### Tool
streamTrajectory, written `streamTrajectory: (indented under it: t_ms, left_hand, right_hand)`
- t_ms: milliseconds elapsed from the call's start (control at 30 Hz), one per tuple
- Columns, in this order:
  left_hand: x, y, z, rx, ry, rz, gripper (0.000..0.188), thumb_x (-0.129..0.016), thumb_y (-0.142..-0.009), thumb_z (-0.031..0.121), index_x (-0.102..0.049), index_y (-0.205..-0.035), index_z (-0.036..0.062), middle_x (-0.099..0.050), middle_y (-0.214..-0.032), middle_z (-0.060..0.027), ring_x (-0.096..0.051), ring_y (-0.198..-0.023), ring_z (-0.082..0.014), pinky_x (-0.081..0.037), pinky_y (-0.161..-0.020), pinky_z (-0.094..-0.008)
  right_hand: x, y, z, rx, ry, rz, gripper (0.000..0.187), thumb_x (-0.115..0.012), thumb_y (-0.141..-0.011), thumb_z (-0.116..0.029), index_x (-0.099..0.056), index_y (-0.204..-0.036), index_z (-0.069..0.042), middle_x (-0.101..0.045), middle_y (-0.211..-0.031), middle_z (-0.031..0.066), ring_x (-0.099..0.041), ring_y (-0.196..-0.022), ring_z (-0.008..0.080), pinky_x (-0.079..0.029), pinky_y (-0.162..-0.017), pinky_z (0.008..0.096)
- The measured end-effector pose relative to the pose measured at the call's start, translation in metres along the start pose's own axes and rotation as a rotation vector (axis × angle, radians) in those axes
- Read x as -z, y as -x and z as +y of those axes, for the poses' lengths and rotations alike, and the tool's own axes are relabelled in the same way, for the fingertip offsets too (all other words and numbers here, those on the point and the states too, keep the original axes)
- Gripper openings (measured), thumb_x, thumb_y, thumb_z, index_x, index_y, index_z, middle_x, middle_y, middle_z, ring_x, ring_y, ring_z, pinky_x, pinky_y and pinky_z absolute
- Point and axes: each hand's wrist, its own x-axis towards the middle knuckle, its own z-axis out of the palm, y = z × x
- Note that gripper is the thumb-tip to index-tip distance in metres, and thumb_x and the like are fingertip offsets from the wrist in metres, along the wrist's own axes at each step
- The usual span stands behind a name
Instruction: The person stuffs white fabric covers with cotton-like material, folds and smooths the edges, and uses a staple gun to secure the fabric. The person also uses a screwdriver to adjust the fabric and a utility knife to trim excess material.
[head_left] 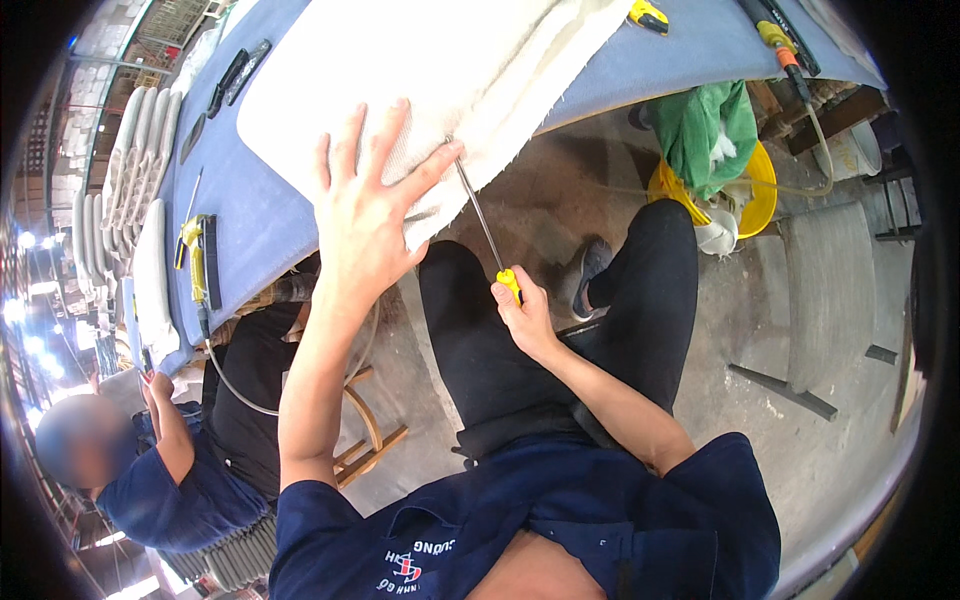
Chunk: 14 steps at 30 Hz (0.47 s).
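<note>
A cream fabric-covered cushion panel (pixel 330 75) with a frayed edge lies on the blue padded table top. My left hand (pixel 368 205) rests flat on its near corner, fingers spread. With my right hand (pixel 527 315) I grip the yellow handle of a screwdriver (pixel 484 224). Its long metal shaft slants up to the frayed fabric beside my left index finger, where the tip touches or enters the cloth; which, I cannot tell.
On the blue table (pixel 240 200) lie a yellow air tool (pixel 205 262), black tools (pixel 238 75) and a yellow cutter (pixel 649 16). A yellow bucket (pixel 760 190) with a green bag (pixel 710 140) stands on the floor at right. A co-worker (pixel 190 470) sits at left.
</note>
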Motion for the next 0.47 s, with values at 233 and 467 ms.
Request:
streamTrajectory:
  t_ms: [233,467]
  left_hand:
    - [0.001,0.001,0.001,0.012,0.002,-0.003,0.089,-0.092,-0.056,0.018,-0.071,-0.139,0.0431,-0.044,-0.167,-0.0062,-0.037,-0.153,-0.042,-0.027,-0.122,-0.0661]
    - [0.004,0.001,0.002,0.015,-0.012,-0.037,0.087,-0.091,-0.058,0.018,-0.072,-0.139,0.0434,-0.042,-0.168,-0.006,-0.036,-0.154,-0.0414,-0.026,-0.122,-0.0663]
  right_hand:
    - [0.009,-0.01,-0.026,0.093,0.252,0.154,0.04,-0.07,-0.105,-0.038,-0.064,-0.112,0.001,-0.07,-0.089,0.0231,-0.071,-0.082,0.0407,-0.053,-0.072,0.0433]
    - [0.004,0.012,-0.028,0.081,0.188,0.125,0.036,-0.067,-0.108,-0.035,-0.057,-0.106,0.0,-0.059,-0.077,0.0154,-0.054,-0.068,0.0229,-0.047,-0.066,0.0382]
